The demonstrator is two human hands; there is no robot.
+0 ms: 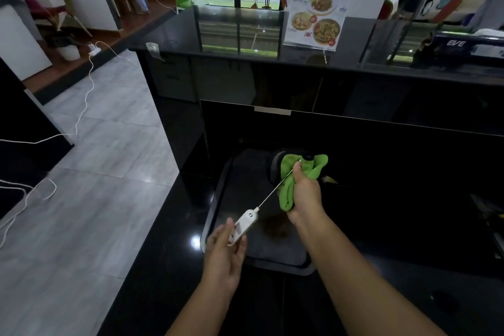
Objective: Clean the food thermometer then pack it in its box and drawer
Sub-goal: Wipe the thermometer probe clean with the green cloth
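The food thermometer point(246, 222) has a white body and a long thin metal probe that slants up to the right. My left hand point(227, 247) grips the white body from below. My right hand point(305, 194) is closed on a green cloth point(300, 174), and the cloth wraps the far end of the probe, hiding its tip. Both hands hover over a black tray point(215, 204) that lies on the glossy black counter. No box or drawer for the thermometer is visible.
A dark round object point(275, 166) sits behind the cloth on the tray. A raised black counter ledge point(245, 52) runs across the back with a menu poster point(319, 0) standing on it. To the left lies grey tiled floor with white cables point(87, 95).
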